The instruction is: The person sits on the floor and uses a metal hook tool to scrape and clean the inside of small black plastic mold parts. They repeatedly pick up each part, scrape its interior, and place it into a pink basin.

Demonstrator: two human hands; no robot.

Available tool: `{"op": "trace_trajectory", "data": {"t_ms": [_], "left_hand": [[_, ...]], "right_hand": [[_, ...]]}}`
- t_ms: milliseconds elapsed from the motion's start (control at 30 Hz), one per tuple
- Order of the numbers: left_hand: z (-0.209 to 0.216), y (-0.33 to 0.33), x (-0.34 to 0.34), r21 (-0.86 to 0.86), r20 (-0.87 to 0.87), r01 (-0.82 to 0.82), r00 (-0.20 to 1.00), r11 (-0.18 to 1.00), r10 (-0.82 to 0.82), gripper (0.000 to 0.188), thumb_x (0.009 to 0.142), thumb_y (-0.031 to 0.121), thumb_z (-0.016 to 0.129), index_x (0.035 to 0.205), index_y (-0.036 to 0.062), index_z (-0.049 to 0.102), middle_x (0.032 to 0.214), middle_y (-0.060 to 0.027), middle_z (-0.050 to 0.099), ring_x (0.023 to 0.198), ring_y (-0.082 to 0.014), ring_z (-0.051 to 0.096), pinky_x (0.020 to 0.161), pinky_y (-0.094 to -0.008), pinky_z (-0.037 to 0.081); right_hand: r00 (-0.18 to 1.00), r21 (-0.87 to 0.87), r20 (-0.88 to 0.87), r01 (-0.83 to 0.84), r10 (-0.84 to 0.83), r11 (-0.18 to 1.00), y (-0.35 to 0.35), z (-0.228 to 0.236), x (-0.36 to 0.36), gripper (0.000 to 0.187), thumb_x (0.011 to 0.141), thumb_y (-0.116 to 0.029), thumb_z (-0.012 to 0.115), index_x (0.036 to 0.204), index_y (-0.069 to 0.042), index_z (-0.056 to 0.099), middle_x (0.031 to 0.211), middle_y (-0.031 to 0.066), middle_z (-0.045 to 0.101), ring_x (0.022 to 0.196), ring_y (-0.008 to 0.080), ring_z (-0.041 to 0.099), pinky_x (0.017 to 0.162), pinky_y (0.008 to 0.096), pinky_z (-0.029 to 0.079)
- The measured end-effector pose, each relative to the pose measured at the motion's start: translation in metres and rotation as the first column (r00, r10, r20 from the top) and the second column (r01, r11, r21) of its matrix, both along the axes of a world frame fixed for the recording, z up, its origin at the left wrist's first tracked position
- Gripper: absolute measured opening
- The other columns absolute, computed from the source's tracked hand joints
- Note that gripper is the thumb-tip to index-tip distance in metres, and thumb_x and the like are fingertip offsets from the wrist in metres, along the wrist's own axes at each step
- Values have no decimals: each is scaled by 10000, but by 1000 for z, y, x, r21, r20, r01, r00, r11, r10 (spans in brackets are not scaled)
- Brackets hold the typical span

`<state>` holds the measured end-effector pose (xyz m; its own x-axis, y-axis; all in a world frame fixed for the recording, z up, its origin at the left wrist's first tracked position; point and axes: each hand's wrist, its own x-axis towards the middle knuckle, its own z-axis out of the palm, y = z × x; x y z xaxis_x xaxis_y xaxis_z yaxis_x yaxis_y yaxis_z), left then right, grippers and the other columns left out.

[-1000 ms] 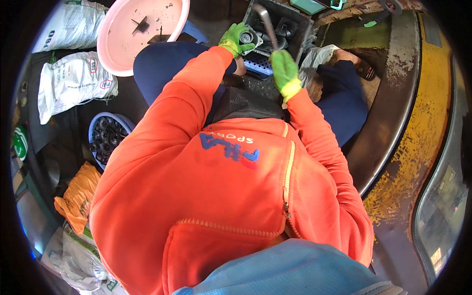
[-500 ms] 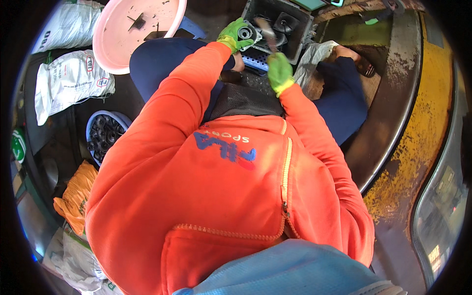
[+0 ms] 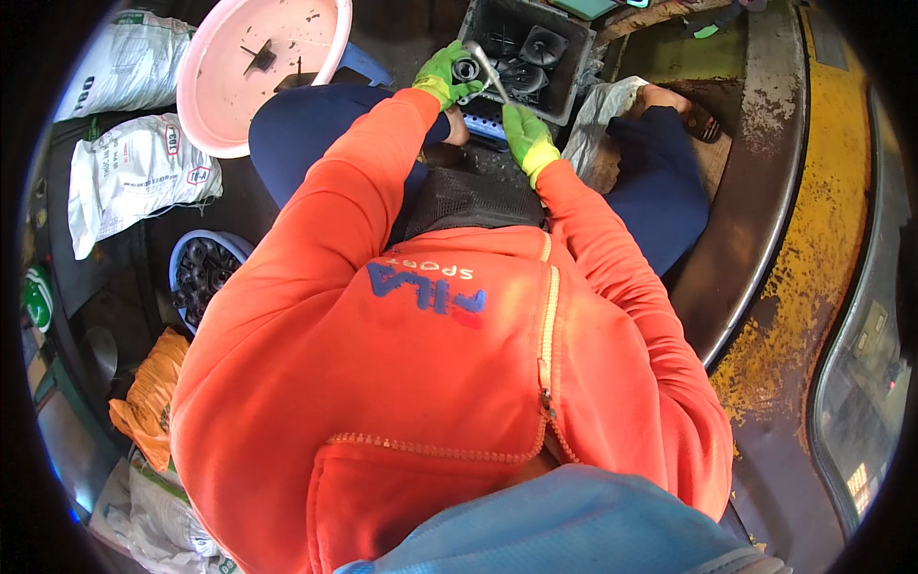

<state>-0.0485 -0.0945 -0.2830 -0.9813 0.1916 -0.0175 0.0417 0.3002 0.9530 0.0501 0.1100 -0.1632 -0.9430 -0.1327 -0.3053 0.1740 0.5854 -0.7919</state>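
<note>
In my gloved left hand (image 3: 440, 77) is a round grey part (image 3: 466, 69) with a ring-shaped opening, its fingers closed around the side. My gloved right hand (image 3: 526, 136) grips the lower end of a slim grey tool with a bent tip (image 3: 492, 78); whether it is a blade or a bar I cannot make out. The tool's upper end crosses just right of the round part; whether they touch is unclear. Just beyond both hands stands a dark grey bin (image 3: 580, 65) holding several black cone-like parts (image 3: 543, 46).
A blue perforated crate (image 3: 486, 132) sits beneath the hands. A pink basin (image 3: 212, 96) with dark scraps stands at far left. Nearer are white sacks (image 3: 139, 172), a blue basin (image 3: 175, 277) of black parts and an orange bag (image 3: 153, 392). Along the right runs a rusty yellow metal frame (image 3: 794, 287).
The tool, blurred by motion before, now shows clearly with its bent tip near the round part. My right hand has shifted slightly left; the left still holds the round part.
</note>
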Motion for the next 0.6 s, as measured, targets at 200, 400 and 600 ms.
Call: {"op": "trace_trajectory", "data": {"t_ms": [200,400,600], "left_hand": [[29,2,12,-398,-146,-6,988,918,-57,698,635,195,814,1251,67,511,1314,-152,475,1201,-262,479,1021,-340,395],[56,3,18,-353,-104,-28,995,935,-10,759,613,198,825,1278,49,491,1413,-180,383,1296,-325,384,1078,-359,335],[43,1,12,-404,-192,-29,980,915,-54,737,610,157,831,1260,62,497,1331,-173,450,1224,-316,456,1034,-357,377]], "right_hand": [[981,276,148,-166,129,947,2,-1,1,506,938,-446,323,1016,-11,569,1059,269,585,1029,462,515,853,489,414],[997,48,-40,-62,64,997,1,4,-1,521,930,-478,308,1086,-55,569,1155,267,559,1109,446,492,917,471,400],[986,257,145,-118,82,959,0,12,2,565,925,-495,302,1092,-30,576,1130,265,580,1088,447,513,917,477,405]]}}
